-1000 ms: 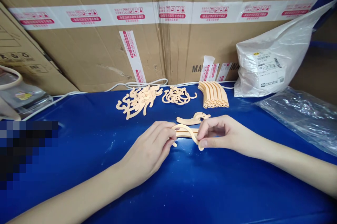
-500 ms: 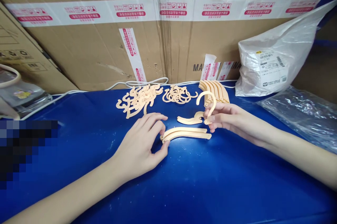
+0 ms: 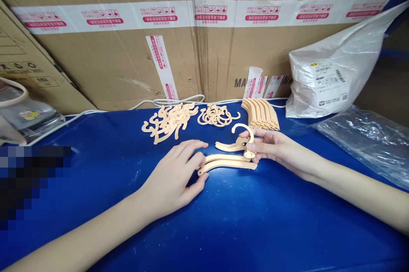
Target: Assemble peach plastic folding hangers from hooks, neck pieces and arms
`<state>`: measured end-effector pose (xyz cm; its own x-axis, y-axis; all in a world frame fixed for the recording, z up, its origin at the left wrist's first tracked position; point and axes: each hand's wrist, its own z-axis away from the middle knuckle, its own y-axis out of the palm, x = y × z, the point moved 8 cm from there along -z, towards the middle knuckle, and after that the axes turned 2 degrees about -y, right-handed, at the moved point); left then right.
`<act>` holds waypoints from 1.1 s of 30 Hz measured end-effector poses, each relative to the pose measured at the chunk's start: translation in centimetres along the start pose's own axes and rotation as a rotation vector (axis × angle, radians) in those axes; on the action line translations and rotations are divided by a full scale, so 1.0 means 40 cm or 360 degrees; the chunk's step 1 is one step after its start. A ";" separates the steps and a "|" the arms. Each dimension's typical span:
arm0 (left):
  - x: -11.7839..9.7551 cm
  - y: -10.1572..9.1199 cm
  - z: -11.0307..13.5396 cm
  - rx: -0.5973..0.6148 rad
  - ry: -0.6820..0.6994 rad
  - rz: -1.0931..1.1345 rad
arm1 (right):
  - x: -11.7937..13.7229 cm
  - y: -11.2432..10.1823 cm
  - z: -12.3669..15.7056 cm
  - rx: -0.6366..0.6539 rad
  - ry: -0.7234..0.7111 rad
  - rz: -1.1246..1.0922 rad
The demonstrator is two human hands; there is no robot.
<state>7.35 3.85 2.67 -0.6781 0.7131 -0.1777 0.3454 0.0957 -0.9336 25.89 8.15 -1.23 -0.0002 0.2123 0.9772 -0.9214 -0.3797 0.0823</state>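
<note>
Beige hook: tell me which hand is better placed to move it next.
Right, likely: the right hand grips the beige hook, while the left hand is at the left ends of two curved strips, away from it.

The right grip (image 3: 276, 148) holds a cream hook (image 3: 251, 136) near curved strips (image 3: 228, 164).

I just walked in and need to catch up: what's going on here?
A person's right hand holds up a pale hook-shaped piece. The left hand is at the left ends of two curved strips lying on the blue surface. Further back are a tangled pile of pieces, a smaller pile of curled ones and a neat stack of curved ones.
</note>
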 end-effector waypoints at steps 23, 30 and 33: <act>0.093 -0.044 0.010 -0.0301 -0.0605 0.1026 | -0.007 0.032 -0.003 0.0116 -0.0049 0.0186; 0.137 -0.007 0.019 -0.0299 -0.0849 0.1550 | -0.008 0.032 -0.006 0.0148 -0.0083 0.0199; 0.136 0.003 0.014 -0.0264 -0.0914 0.1778 | -0.007 0.032 -0.006 0.0143 -0.0074 0.0204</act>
<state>3.35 7.34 1.41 -0.1343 0.0625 -0.9890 0.9581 -0.2466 -0.1457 24.64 7.83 -1.44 -0.0956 0.1159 0.9886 -0.8765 -0.4805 -0.0284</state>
